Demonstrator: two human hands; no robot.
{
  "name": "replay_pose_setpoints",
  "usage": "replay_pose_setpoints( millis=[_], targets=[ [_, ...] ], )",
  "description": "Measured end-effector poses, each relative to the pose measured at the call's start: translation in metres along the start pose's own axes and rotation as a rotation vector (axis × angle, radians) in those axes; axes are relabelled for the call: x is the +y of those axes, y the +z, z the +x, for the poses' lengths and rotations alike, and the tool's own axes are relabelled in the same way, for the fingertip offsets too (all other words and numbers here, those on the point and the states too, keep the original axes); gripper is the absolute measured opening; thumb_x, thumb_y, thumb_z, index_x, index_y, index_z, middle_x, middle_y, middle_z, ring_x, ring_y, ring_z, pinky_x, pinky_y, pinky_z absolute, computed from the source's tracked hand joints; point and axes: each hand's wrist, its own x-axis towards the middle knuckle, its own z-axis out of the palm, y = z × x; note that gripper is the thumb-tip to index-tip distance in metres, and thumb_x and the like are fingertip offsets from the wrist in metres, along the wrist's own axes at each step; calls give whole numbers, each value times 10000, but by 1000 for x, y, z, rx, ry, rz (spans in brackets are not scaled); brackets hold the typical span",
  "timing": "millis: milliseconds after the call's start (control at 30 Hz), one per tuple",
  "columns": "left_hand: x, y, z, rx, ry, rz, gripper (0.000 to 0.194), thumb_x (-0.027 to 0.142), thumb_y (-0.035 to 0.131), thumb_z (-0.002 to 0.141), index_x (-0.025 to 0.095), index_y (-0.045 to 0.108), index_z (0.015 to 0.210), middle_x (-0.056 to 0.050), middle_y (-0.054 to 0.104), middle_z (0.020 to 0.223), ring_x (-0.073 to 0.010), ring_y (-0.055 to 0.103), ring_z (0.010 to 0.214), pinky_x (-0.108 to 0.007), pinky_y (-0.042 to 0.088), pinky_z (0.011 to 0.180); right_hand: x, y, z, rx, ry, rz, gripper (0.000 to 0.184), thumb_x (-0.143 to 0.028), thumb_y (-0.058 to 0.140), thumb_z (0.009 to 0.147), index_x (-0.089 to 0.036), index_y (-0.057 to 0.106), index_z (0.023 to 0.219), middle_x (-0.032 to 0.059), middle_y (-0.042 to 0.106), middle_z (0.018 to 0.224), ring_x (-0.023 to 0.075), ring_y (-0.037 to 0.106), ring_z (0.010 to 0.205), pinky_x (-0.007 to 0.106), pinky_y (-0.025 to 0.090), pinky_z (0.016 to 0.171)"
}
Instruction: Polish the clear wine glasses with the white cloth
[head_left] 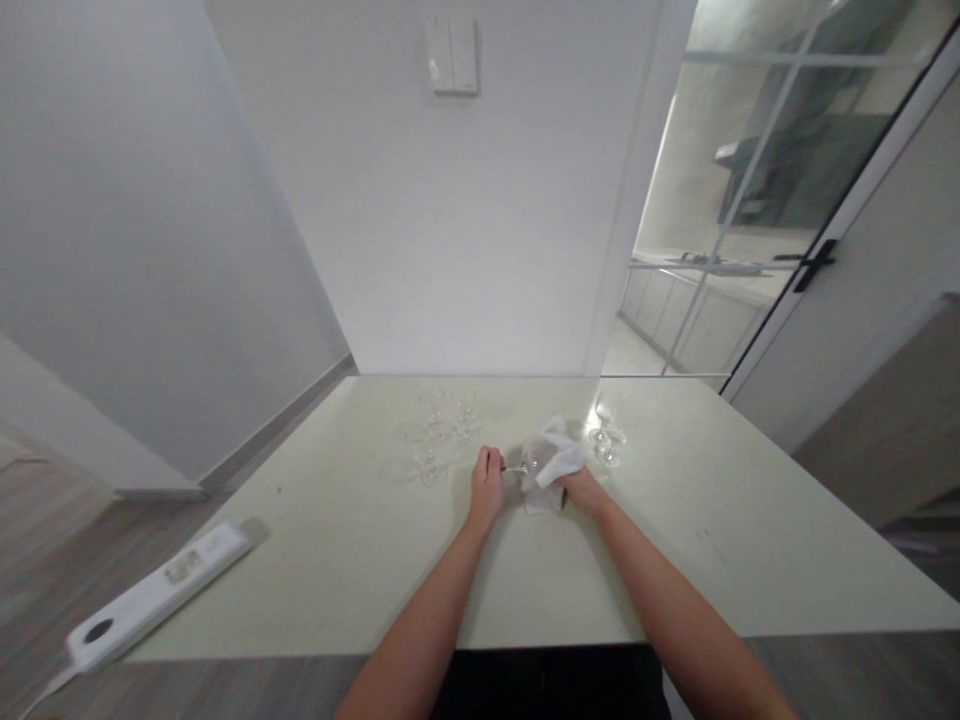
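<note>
My left hand (487,482) is closed on the thin stem end of a clear wine glass (529,467), which lies sideways just above the table. The fingers of my right hand (585,491) are closed on a crumpled white tissue (561,458) that wraps around the glass's bowl. Part of the bowl is hidden by the tissue. Below it, a whitish piece (543,500) reaches down towards the tabletop; whether it is part of the same tissue I cannot tell.
Several clear stemmed glasses (442,430) stand left of my hands on the pale table (360,590). More clear glassware (604,440) stands to the right. A white power strip (157,595) lies over the table's left edge. A wall rises behind; a glazed door (750,200) is at right.
</note>
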Motion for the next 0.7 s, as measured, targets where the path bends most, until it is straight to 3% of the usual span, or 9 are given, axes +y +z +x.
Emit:
replay_pose_setpoints(
  millis=[100, 267, 467, 700],
  targets=[
    [2, 0, -3, -119, 66, 33, 386, 510, 387, 958, 219, 463, 716, 23, 472, 658, -150, 465, 637, -270, 371, 635, 4, -2, 0, 6, -14, -120, 413, -290, 846, 528, -240, 717, 917, 25, 754, 914, 246, 688, 901, 403, 546, 883],
    [1, 0, -3, -124, 48, 49, 378, 497, 365, 969, 219, 453, 728, 32, 456, 659, -150, 459, 641, -271, 352, 637, 6, -1, 2, 97, -53, -224, 382, -500, 776, 642, -240, 726, 918, 67, 740, 983, 299, 644, 1068, 515, 439, 1054],
    [1, 0, -6, -145, 87, 112, 361, 485, 356, 978, 222, 456, 752, 28, 493, 689, -154, 487, 678, -270, 355, 662, 3, 2, 2, 150, -180, -329, 543, -713, 566, 770, -254, 722, 1014, 84, 717, 1053, 291, 541, 1244, 533, 248, 1198],
    [0, 1, -5, -80, 81, 115, 360, 473, 352, 978, 224, 466, 744, 22, 504, 680, -158, 498, 671, -272, 361, 657, 5, 1, 6, 122, -289, -422, 451, -661, 523, 831, -281, 708, 987, 92, 717, 996, 289, 579, 1195, 550, 382, 1109]
  ],
)
